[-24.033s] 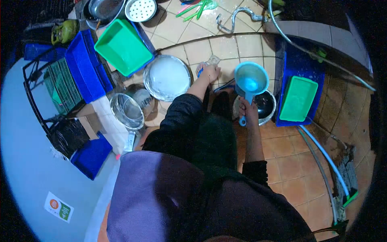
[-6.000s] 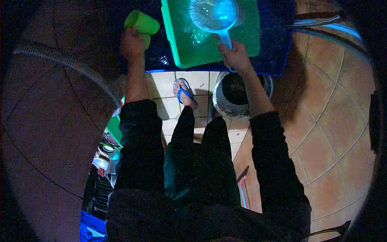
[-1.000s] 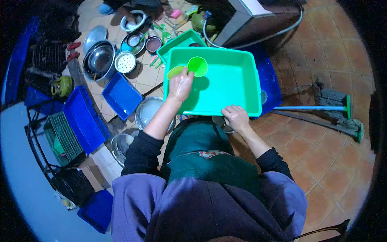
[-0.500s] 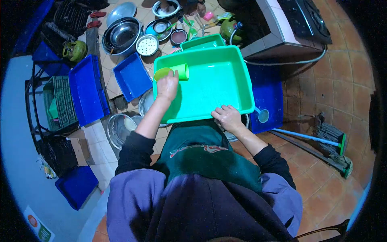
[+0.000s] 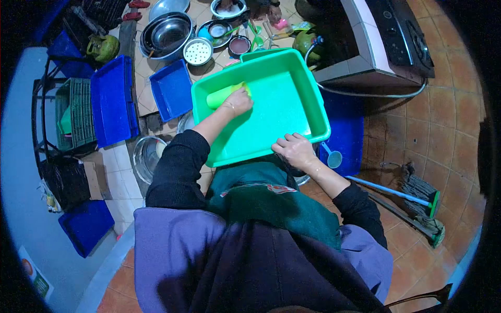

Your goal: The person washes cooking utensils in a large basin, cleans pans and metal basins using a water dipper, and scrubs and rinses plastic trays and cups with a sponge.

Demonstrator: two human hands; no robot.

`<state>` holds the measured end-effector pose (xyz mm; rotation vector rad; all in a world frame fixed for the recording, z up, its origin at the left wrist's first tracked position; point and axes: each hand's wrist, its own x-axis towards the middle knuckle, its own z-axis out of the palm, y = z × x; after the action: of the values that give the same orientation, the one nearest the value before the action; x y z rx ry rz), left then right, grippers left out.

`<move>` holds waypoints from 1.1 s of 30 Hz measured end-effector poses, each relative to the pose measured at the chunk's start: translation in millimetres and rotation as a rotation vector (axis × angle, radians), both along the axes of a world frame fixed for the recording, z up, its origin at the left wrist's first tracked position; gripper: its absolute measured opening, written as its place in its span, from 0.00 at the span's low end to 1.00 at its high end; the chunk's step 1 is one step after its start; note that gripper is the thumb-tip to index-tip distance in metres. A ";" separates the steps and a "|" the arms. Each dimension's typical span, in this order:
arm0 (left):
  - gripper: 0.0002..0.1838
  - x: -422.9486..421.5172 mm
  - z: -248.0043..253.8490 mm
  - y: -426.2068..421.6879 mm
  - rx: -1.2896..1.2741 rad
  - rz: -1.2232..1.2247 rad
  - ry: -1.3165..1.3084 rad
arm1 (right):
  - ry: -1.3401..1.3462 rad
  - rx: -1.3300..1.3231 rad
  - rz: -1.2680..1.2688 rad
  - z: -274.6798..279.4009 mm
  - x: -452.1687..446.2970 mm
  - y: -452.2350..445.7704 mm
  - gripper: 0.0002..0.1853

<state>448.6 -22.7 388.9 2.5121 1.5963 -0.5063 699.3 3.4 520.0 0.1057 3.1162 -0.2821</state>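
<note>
A large green tub (image 5: 276,115) is held over my lap, tilted a little. My right hand (image 5: 296,151) grips its near rim with the fingers curled over the edge. Inside the tub, toward its left side, my left hand (image 5: 240,101) is closed on light green cups (image 5: 218,97). One cup lies on its side pointing left, and part of another shows beyond my fingers. The hand hides where the cups touch the tub.
Blue trays (image 5: 172,91) lie left of the tub. Beyond are metal basins (image 5: 167,34), a perforated white bowl (image 5: 198,51) and another person's hand (image 5: 225,5). A blue dipper (image 5: 334,159) rests right, near brooms (image 5: 417,198). A stove (image 5: 399,36) stands back right.
The tub has turned slightly and shifted left in view. My left hand has moved toward the tub's middle with the cups, one now lying with its end to the left. My right hand still grips the rim.
</note>
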 end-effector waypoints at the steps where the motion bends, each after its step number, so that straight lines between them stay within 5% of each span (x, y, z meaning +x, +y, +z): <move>1: 0.14 -1.8 -2.3 -2.4 -0.003 0.009 -0.003 | -0.002 0.005 0.001 2.0 -0.4 0.1 0.06; 4: 0.13 -12.1 6.8 -15.3 -0.190 0.133 0.064 | 0.023 0.005 -0.008 3.1 0.0 -1.4 0.05; 9: 0.23 -33.1 43.9 -54.2 0.188 0.288 -0.190 | 0.037 0.004 -0.011 13.8 -1.0 -6.9 0.05; 14: 0.32 -48.7 -28.3 -61.4 0.334 0.428 -0.235 | 0.045 0.012 -0.006 18.1 -6.0 -15.2 0.06; 19: 0.35 -38.4 -14.3 -56.6 0.222 0.634 -0.429 | 0.029 -0.005 0.001 16.4 -6.7 -12.9 0.08; 21: 0.38 -27.8 -19.0 -52.4 0.418 1.090 -0.971 | 0.023 -0.031 0.046 15.4 -9.6 -12.4 0.08; 25: 0.36 -11.9 -64.0 -28.9 -0.026 2.177 -2.128 | -0.020 -0.060 -0.011 10.0 -14.6 -19.8 0.11; 26: 0.36 -8.2 -75.8 -31.8 0.002 2.191 -2.140 | -0.043 -0.069 -0.012 8.2 -15.9 -21.4 0.11; 28: 0.31 5.7 -82.4 -39.0 -0.367 2.051 -2.616 | -0.092 -0.059 0.002 5.6 -16.7 -25.6 0.09; 32: 0.25 10.7 -85.6 -59.4 -0.427 2.153 -2.749 | -0.126 -0.016 0.074 6.6 -21.5 -34.0 0.08; 33: 0.24 11.8 -90.7 -62.3 -0.282 2.219 -2.777 | -0.138 -0.017 0.073 7.4 -22.6 -34.3 0.08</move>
<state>460.4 -85.0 298.1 -0.8817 0.7902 1.5685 676.6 -30.9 527.4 0.0111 2.9725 -0.2864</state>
